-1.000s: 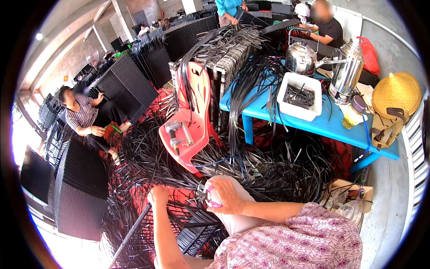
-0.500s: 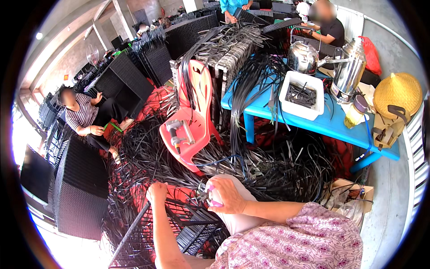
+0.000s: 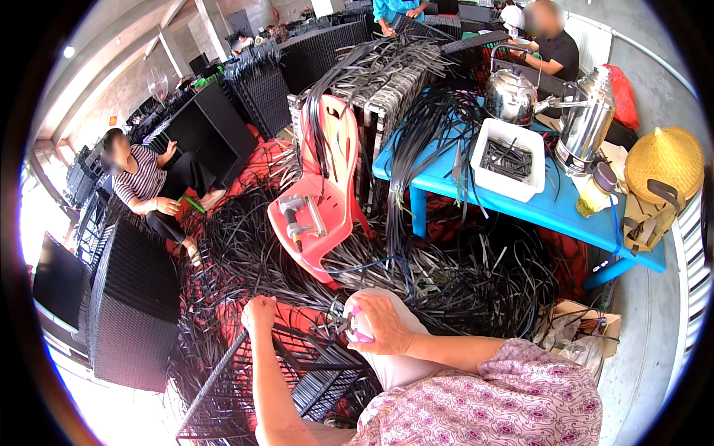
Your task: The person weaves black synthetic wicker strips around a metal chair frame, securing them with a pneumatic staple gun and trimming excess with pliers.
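My right hand [image 3: 381,324] is closed around pink-handled cutters [image 3: 346,325], their metal jaws pointing left, just above my light-coloured trouser leg. To the left, my left hand [image 3: 258,315] makes a fist at the upper corner of a black frame [image 3: 297,358] of bars and woven strips. What its fingers pinch is hidden. The frame stands tilted between my forearms. Heaps of loose black strips [image 3: 446,286] lie all around it on red floor covering.
Ahead stands a pink chair [image 3: 327,201] with a nail gun [image 3: 301,223] on its seat. A blue table [image 3: 520,212] carries a white bin [image 3: 508,186], a kettle [image 3: 511,95] and a flask [image 3: 587,123]. Woven black panels [image 3: 134,305] and a seated person [image 3: 145,175] are at left.
The surroundings shift slightly to the right in view. My hands keep nearly the same pose, the cutters still in the right one. The seated person's head and arm have moved a little.
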Action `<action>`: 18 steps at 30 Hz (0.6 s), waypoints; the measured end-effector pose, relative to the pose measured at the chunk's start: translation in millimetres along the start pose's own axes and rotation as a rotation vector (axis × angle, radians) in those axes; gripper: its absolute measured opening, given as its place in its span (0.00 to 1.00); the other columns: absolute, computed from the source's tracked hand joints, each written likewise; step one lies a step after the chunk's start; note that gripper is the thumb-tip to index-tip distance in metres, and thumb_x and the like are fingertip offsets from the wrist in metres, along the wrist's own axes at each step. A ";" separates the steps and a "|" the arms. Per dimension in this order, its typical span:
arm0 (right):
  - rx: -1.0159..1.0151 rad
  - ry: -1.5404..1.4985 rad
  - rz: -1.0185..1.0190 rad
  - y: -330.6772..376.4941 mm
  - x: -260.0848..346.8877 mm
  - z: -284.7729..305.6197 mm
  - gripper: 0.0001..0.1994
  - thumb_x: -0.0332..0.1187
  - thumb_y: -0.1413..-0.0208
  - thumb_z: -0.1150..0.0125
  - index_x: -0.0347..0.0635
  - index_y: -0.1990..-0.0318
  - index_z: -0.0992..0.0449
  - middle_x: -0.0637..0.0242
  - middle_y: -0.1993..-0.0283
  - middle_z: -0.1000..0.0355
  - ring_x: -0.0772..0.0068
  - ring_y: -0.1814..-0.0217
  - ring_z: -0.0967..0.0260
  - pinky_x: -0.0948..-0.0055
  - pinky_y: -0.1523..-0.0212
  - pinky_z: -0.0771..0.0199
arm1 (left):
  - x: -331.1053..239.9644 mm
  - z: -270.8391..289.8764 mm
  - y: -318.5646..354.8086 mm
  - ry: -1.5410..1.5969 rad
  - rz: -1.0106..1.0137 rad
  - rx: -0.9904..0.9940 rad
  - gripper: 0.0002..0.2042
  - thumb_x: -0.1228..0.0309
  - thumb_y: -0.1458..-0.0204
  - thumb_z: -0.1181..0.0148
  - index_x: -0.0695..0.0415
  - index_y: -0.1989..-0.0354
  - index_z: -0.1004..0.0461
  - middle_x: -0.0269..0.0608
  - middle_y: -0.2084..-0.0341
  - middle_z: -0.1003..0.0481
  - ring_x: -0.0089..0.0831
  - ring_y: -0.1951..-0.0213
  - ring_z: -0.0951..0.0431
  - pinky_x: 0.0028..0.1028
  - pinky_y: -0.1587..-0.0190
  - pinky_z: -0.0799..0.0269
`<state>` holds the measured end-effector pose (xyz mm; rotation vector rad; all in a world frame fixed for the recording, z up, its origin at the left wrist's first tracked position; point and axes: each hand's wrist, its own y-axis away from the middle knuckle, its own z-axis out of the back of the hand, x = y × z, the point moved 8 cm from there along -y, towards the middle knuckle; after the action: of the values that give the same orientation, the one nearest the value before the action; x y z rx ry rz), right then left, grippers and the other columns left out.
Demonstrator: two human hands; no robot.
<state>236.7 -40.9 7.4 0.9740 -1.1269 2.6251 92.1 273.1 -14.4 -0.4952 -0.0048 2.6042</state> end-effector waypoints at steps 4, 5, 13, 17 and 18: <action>0.001 -0.001 0.005 -0.8 0.5 1.5 0.48 0.52 0.56 0.30 0.35 0.32 0.47 0.50 0.39 0.39 0.47 0.33 0.43 0.49 0.34 0.49 | 1.0 -0.7 -0.7 0.006 0.003 -0.005 0.16 0.55 0.50 0.37 0.57 0.74 0.19 0.52 0.75 0.21 0.52 0.67 0.20 0.44 0.62 0.28; -0.001 -0.003 0.006 -1.2 0.6 1.5 0.48 0.52 0.56 0.30 0.35 0.32 0.47 0.50 0.39 0.39 0.48 0.33 0.43 0.49 0.34 0.49 | 1.2 -0.1 -0.4 0.004 0.005 -0.008 0.16 0.55 0.50 0.37 0.57 0.74 0.19 0.52 0.75 0.21 0.52 0.67 0.20 0.44 0.62 0.28; 0.005 -0.004 0.002 -0.4 -1.7 1.0 0.48 0.51 0.56 0.30 0.36 0.32 0.46 0.50 0.39 0.39 0.48 0.33 0.43 0.49 0.34 0.49 | -1.0 0.6 2.2 0.008 0.002 0.007 0.17 0.53 0.53 0.39 0.55 0.70 0.16 0.52 0.73 0.20 0.52 0.67 0.19 0.45 0.62 0.27; 0.003 0.004 -0.003 0.0 -0.1 2.4 0.48 0.51 0.56 0.30 0.36 0.32 0.46 0.50 0.39 0.39 0.48 0.33 0.43 0.49 0.33 0.49 | -1.0 0.8 3.9 0.011 0.006 0.005 0.17 0.53 0.53 0.39 0.55 0.69 0.17 0.52 0.73 0.20 0.52 0.67 0.19 0.45 0.62 0.27; 0.005 0.006 -0.003 0.2 -0.2 2.8 0.48 0.51 0.56 0.30 0.36 0.32 0.46 0.50 0.39 0.39 0.48 0.33 0.43 0.49 0.33 0.50 | -0.9 -0.2 3.6 0.007 0.001 0.001 0.17 0.53 0.53 0.39 0.55 0.69 0.17 0.52 0.73 0.20 0.52 0.67 0.19 0.45 0.62 0.27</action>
<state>238.3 -42.9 8.6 0.9675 -1.1172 2.6274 91.3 269.4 -14.6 -0.5047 -0.0014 2.6033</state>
